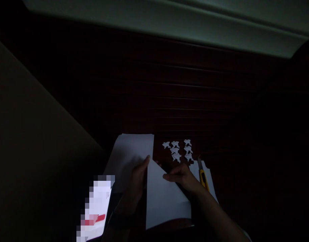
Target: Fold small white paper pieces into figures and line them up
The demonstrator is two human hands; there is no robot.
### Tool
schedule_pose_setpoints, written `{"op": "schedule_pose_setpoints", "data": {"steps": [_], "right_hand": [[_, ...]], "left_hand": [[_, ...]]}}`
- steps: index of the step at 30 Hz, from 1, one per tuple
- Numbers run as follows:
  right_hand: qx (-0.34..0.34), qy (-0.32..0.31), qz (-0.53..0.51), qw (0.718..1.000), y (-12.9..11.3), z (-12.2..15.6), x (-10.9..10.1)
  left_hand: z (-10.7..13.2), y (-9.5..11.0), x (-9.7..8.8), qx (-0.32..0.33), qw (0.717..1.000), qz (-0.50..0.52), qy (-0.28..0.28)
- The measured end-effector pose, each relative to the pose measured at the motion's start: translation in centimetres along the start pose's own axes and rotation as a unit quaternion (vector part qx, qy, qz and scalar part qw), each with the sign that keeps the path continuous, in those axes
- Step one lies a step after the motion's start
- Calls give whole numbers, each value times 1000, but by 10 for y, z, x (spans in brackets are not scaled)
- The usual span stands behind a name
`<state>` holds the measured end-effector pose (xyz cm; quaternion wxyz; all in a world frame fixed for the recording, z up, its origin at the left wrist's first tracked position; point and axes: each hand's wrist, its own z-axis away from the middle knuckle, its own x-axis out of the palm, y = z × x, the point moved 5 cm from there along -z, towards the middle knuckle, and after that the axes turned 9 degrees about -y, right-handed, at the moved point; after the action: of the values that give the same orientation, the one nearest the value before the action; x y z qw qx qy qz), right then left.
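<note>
The scene is very dark. A white sheet of paper lies folded on the dark table in front of me. My left hand grips its left folded edge, fingers closed on the paper near the top corner. My right hand presses its fingertips down on the sheet's upper right part, fingers curled together. Behind the left hand lies another white sheet.
Several small folded white paper figures sit in rows just beyond the sheets. A yellow utility knife rests on white paper to the right of my right hand. A lit screen glows at the lower left. Dark wooden slats rise behind the table.
</note>
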<state>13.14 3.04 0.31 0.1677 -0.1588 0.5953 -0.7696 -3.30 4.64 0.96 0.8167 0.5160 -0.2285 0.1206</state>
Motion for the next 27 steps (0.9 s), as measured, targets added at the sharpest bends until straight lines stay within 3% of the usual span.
{"op": "schedule_pose_setpoints", "data": {"steps": [5, 10, 13, 15, 17, 19, 22, 27], "right_hand": [[-16, -27, 31, 999, 0, -4, 5], [11, -57, 50, 997, -1, 3, 7], [27, -68, 42, 996, -2, 9, 5], [30, -67, 32, 997, -2, 13, 3], [22, -51, 25, 998, -3, 15, 0], [8, -32, 24, 999, -3, 16, -2], [-12, -16, 28, 999, -1, 15, -1], [-20, -4, 38, 999, 11, 14, 6]], "left_hand": [[0, -13, 7, -43, 998, -37, -21], [-1, -7, -15, -37, 999, -8, -30], [-2, 10, -45, 71, 996, 43, 40], [-2, 15, -56, 94, 989, 79, 82], [-1, 9, -49, 36, 993, 85, 76], [4, -4, -26, -55, 997, 50, -2], [12, -16, 1, -26, 999, 4, -45], [17, -27, 0, 17, 998, -51, -11]]}}
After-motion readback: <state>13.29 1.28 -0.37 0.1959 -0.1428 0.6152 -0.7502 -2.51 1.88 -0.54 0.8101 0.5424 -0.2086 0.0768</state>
